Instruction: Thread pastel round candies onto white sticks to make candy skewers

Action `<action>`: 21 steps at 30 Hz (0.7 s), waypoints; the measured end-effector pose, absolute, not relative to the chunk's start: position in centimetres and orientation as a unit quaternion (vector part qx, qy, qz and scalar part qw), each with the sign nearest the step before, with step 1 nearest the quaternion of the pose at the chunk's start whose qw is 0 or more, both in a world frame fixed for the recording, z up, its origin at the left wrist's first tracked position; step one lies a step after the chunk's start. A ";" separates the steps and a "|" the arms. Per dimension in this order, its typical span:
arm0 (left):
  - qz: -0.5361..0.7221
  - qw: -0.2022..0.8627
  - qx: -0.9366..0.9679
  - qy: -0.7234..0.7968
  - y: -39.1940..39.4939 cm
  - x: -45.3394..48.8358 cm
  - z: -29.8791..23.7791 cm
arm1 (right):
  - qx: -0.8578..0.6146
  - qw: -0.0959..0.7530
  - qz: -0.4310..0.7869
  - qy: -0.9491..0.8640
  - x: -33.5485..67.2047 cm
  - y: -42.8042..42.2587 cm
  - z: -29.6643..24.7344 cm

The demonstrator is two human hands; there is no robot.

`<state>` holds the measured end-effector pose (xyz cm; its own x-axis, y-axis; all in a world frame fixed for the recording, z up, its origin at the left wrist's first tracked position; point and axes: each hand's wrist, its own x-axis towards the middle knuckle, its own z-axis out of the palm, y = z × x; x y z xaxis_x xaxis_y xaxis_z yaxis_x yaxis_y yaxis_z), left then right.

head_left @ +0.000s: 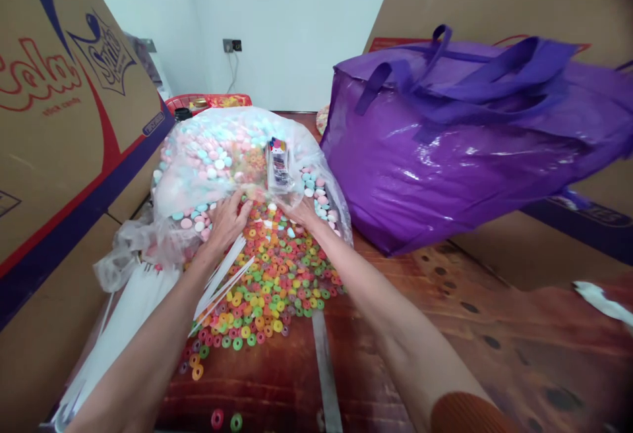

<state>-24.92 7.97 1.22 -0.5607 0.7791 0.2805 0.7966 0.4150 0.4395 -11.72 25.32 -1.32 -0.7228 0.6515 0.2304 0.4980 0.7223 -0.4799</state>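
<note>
A large clear plastic bag (171, 179) spreads across the table's far part, full of pink, blue and white round candies (212, 156). In front of its mouth lies a heap of colourful ring-shaped candies (277, 268). My left hand (230, 217) rests at the left of the bag's mouth, thumb apart and fingers reaching forward among the candies. Opposite it, my right hand (301, 212) points inward at the bag's edge, fingers stretched, their tips partly covered by film and candies. Just beyond it a small clear packet (278, 168) with a dark printed label lies on the bag.
White sticks (141, 308) lie bundled at left, with several loose sticks (225, 281) beside the rings. Cardboard boxes (44, 156) wall the left side. A bulky purple bag (445, 169) stands at right. Behind is a red basket (232, 99). A grey strip (325, 367) crosses the wooden table (267, 380).
</note>
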 end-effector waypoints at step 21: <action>-0.237 -0.035 -0.555 -0.796 1.4 -22.4 1.7 | -0.323 0.255 0.144 -0.900 -7.2 16.5 0.0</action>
<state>-22.37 1.39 1.70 -0.3805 0.9011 0.2078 0.8679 0.2703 0.4167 -7.17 16.46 -0.02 -0.6620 0.6546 0.3651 0.5077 0.7500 -0.4240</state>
